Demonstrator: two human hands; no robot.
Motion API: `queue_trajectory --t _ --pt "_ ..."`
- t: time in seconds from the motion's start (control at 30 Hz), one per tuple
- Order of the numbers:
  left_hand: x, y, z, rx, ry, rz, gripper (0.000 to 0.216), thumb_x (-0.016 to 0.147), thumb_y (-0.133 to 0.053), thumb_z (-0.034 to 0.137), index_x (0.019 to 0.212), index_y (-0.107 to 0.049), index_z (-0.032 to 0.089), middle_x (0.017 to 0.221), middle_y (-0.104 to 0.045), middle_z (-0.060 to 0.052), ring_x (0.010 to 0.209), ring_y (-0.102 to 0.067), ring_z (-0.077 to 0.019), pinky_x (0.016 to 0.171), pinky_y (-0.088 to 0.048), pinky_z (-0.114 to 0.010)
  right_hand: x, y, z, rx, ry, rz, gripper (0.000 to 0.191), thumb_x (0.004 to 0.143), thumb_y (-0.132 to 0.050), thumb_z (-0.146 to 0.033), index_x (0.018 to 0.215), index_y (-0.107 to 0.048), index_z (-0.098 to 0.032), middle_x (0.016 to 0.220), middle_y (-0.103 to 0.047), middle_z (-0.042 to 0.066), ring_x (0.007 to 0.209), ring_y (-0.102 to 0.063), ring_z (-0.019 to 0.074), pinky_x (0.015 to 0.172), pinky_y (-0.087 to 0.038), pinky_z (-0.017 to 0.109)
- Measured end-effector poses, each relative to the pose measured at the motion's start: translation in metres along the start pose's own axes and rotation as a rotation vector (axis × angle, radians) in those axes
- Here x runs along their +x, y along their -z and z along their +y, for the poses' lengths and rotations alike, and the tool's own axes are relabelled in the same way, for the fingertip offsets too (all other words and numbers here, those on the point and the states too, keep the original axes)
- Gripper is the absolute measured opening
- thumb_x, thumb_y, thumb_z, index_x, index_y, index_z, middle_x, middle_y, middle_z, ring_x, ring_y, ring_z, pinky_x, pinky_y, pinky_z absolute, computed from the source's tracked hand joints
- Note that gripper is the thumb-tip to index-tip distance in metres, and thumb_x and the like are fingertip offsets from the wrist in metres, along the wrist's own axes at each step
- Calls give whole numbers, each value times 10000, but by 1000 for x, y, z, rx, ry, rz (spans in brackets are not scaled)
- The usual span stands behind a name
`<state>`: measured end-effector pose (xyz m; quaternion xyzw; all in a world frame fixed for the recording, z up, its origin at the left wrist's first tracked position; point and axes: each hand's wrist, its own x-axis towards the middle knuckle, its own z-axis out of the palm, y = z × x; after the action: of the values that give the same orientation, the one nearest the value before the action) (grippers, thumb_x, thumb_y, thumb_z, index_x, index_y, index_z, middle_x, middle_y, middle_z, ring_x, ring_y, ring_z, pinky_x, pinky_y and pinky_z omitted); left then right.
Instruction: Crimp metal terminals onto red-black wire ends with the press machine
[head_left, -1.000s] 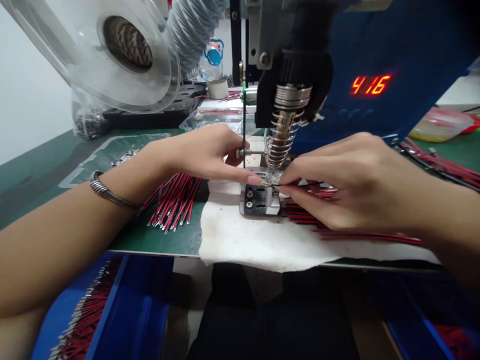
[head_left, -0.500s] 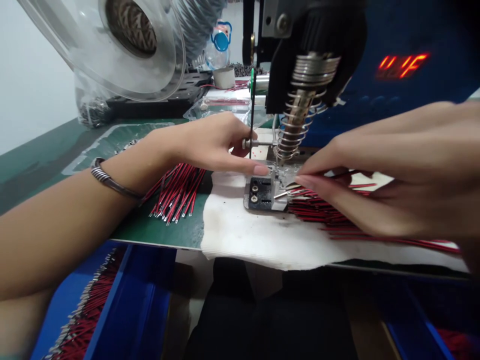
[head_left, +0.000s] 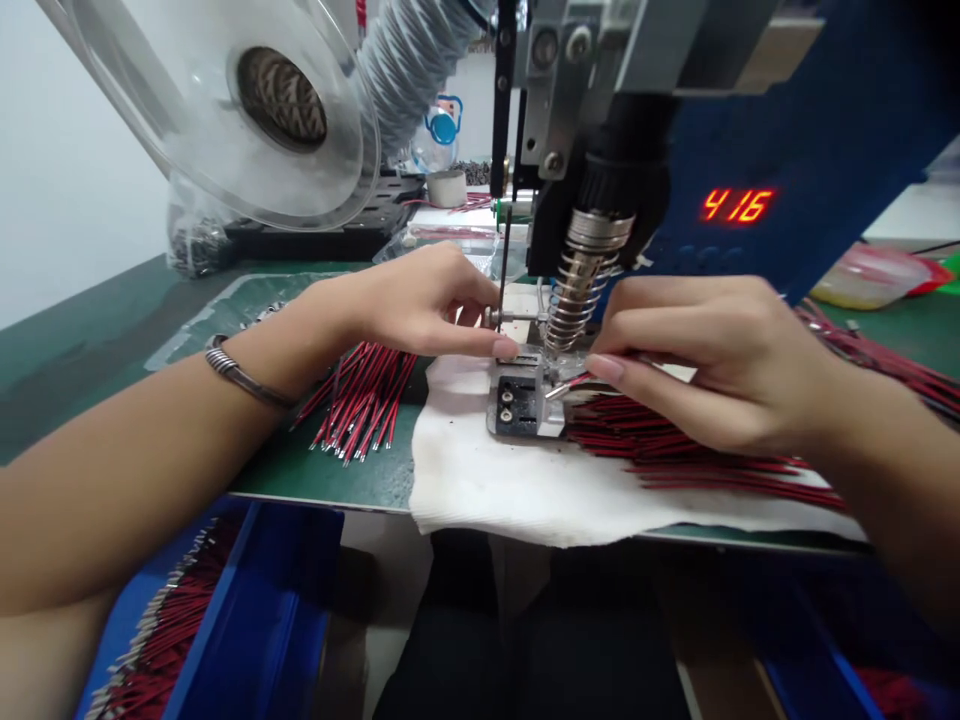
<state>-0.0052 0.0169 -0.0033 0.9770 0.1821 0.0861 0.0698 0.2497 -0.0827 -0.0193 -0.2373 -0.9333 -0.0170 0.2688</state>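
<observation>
My right hand (head_left: 697, 360) pinches a thin red and black wire (head_left: 576, 381) between thumb and fingers. A small silver cylinder (head_left: 556, 392) shows at the wire's left end, over the edge of the black fixture plate (head_left: 517, 405). Above the fixture hangs a spring-wrapped soldering head (head_left: 576, 300), its tip close to my right fingertips. My left hand (head_left: 427, 305) lies left of the head, its thumb stretched out to the fixture's back edge. Its fingers bend beside a metal knob (head_left: 492, 318), apart from the thumb; no held thing shows there.
Red and black wires lie in a bundle (head_left: 360, 400) at left and a pile (head_left: 630, 430) on white cloth (head_left: 480, 500). A clear reel (head_left: 345, 140) stands at upper left. Behind my right hand rises a blue machine housing (head_left: 810, 130). Below the table edge is a blue bin (head_left: 255, 600).
The view has shifted, with more of the machine and the right side showing. My right hand keeps its pinch on the wire, whose silver end stays at the fixture. My left hand stays beside the knob.
</observation>
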Motion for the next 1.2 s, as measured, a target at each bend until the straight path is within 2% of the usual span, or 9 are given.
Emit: queue_trajectory --t 0.23,0.47,0.9,1.1,1.2 --pt "0 -4 4 64 -10 -2 488 871 -588 620 687 -615 169 635 -670 -36 515 -526 -121 530 -350 -274 0 -7 8 44 -3 -42 161 985 -519 -195 892 -641 -145 779 -589 36 654 -513 118 600 -366 262" --pt "-2 -4 2 203 -29 1 535 912 -499 643 676 -610 176 606 -667 -54 487 -521 -141 493 -301 -297 1 -13 10 36 -4 -35 163 992 -527 -184 883 -644 -150 697 -608 7 576 -484 93 554 -342 244" --pt "-3 -4 2 203 -8 0 516 880 -522 639 664 -605 177 601 -663 -56 495 -531 -153 507 -311 -303 2 -11 6 -18 -10 -110 197 992 -530 -194 909 -699 -136 734 -634 31 614 -534 120 585 -360 271" --pt "-2 -4 1 239 -18 8 535 870 -538 665 643 -595 183 568 -638 -54 480 -510 -153 503 -303 -303 0 -8 3 24 -46 -146 185 950 -560 -135 1033 -724 -152 881 -731 59 718 -638 138 654 -451 253" --pt "-2 -5 1 261 -22 9 540 870 -533 670 650 -605 182 564 -634 -56 478 -508 -154 503 -308 -302 2 -6 6 19 -48 -143 179 935 -580 -130 1034 -727 -152 911 -752 61 728 -664 144 654 -459 255"
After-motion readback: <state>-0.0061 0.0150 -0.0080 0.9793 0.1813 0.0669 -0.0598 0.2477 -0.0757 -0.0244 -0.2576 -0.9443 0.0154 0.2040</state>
